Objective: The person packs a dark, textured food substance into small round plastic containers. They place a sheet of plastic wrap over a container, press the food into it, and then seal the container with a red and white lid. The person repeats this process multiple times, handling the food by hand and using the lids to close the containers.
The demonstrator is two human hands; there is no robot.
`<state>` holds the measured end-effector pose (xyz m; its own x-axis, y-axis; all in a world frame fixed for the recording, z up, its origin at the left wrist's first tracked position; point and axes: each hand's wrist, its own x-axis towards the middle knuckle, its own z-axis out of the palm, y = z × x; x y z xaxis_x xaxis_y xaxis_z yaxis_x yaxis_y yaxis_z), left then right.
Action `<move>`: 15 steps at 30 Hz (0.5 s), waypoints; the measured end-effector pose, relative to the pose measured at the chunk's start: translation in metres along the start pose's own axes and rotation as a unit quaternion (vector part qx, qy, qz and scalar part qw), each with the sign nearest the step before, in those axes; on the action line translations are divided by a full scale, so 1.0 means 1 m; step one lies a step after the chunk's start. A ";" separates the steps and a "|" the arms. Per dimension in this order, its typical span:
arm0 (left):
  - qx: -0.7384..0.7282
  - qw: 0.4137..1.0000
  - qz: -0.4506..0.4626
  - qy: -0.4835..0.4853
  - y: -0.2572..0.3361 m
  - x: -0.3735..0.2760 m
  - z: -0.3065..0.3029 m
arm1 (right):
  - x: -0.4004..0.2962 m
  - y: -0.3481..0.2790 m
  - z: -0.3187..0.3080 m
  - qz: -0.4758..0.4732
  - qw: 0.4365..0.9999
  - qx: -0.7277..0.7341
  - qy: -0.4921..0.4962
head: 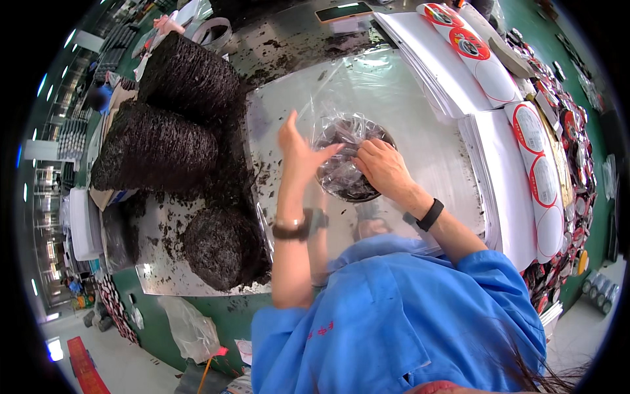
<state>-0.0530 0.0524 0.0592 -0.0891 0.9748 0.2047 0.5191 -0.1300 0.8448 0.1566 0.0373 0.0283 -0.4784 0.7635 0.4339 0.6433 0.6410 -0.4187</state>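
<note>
A round, dark-rimmed container (362,199) rests on the shiny metal work surface (433,172). Clear plastic film (344,170) lies crumpled over the dark contents inside it and stands up loosely at the far side. My right hand (381,165) is at the container's right part, fingers bent down onto the film; whether they pinch it cannot be told. On the left, my left hand (300,145) has its thumb and fingers spread, with the thumb over the container's left edge. That hand is slightly blurred. Each wrist wears a dark band.
Large stacks of dark, thin, dried sheets (157,147) stand at the left, with a smaller dark round stack (221,248) nearer. Dark crumbs surround them. White sheets (502,182) and strips of round red-edged labels (536,167) lie right. A phone (343,12) and a tape roll (212,32) are at the back.
</note>
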 end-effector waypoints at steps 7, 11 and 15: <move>-0.012 0.973 0.208 -0.103 -0.007 0.013 0.026 | -0.004 -0.005 0.000 0.185 0.968 0.143 0.092; 0.162 0.938 0.294 -0.090 -0.011 -0.009 0.034 | 0.008 -0.005 -0.005 0.001 0.985 0.082 0.152; 0.110 0.971 0.189 -0.097 -0.015 -0.022 0.036 | 0.011 0.012 0.011 -0.027 0.996 -0.039 -0.074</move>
<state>-0.0284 0.0396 0.0243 0.2938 0.8835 0.3648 0.6544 -0.4641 0.5969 0.1528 0.0537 0.0195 -0.5929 0.7350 0.3289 0.6558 0.6778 -0.3326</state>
